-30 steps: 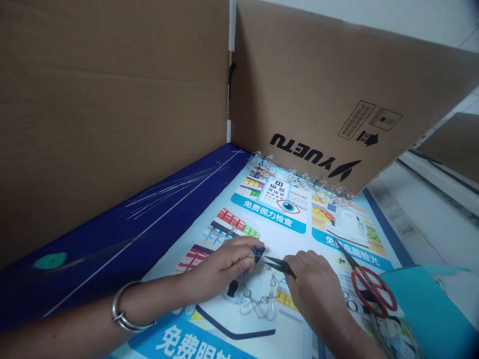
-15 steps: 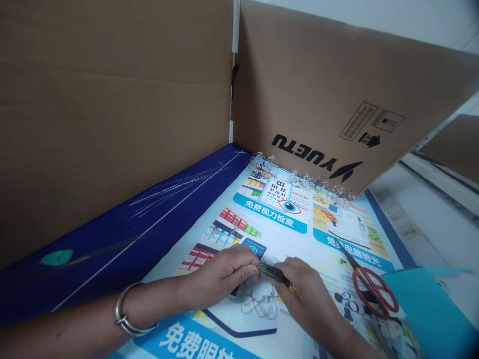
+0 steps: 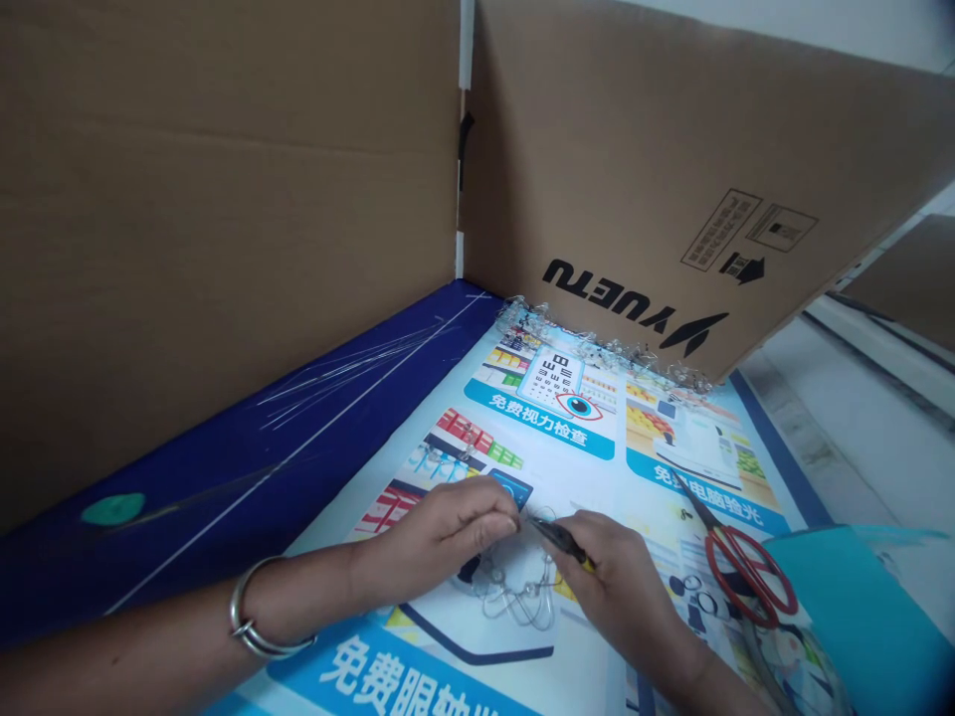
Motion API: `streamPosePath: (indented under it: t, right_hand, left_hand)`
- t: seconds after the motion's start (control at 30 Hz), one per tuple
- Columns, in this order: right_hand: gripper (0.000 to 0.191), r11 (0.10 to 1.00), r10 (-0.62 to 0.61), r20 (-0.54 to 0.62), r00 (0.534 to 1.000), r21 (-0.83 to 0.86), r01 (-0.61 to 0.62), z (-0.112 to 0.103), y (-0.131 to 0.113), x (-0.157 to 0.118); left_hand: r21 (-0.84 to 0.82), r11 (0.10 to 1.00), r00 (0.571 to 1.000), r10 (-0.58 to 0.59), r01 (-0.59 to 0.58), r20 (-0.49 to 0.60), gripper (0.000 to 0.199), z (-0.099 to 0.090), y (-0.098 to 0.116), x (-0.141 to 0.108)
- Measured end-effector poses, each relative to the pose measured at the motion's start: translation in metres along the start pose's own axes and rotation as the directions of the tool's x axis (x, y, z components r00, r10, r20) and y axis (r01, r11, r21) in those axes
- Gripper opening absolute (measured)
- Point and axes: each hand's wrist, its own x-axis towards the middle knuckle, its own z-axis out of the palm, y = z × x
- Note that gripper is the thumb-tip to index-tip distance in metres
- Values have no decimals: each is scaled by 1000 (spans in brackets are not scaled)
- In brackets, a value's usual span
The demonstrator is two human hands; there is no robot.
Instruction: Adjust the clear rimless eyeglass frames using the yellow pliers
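My left hand [image 3: 467, 527], with a silver bangle [image 3: 250, 612] at the wrist, is pinched closed over the printed sheet; what its fingertips hold is too small to make out. My right hand [image 3: 608, 562] is closed around dark pliers [image 3: 563, 540] with a yellow part on the handle. The plier tips point at my left fingertips. Just beneath and between both hands lies a loose tangle of clear looped wire or line [image 3: 522, 597] on the sheet.
Red-handled scissors [image 3: 750, 572] lie to the right, beside a teal sheet [image 3: 865, 607]. Cardboard panels [image 3: 597, 149] stand behind and left. Clear looped pieces [image 3: 619, 353] line the back panel's foot. Thin strands [image 3: 343, 373] and a green piece [image 3: 113, 509] rest on blue cloth.
The pliers' tips have drawn slightly away from my left fingertips, and my right hand has shifted a little to the right. The left hand stays nearly in place.
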Motion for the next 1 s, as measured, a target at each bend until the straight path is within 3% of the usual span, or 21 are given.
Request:
streamPosePath:
  t: [0.17,0.33,0.5,0.67,1.0]
  right_hand:
    - [16,1000,16,-149,989,-2,-16,3,23,-1]
    - [17,999,45,-203,978,1,-46,11,41,1]
    - [18,999,36,-233,972,3,-36,17,47,2]
    - [18,1000,24,-231,973,0,-25,19,48,2]
    - [17,999,-21,-236,971,-48,10,22,51,2]
  left_hand:
    - [-23,994,961,-110,108,-255,21,-5,-4,2]
    - [45,988,925,-119,145,-361,15,-7,-5,2]
    - [179,980,939,-20,87,-345,7,-4,-6,-1]
    - [348,938,965,92,-1,-245,5,3,-6,-4]
    - [441,871,962,-114,217,-248,8,5,-16,3]
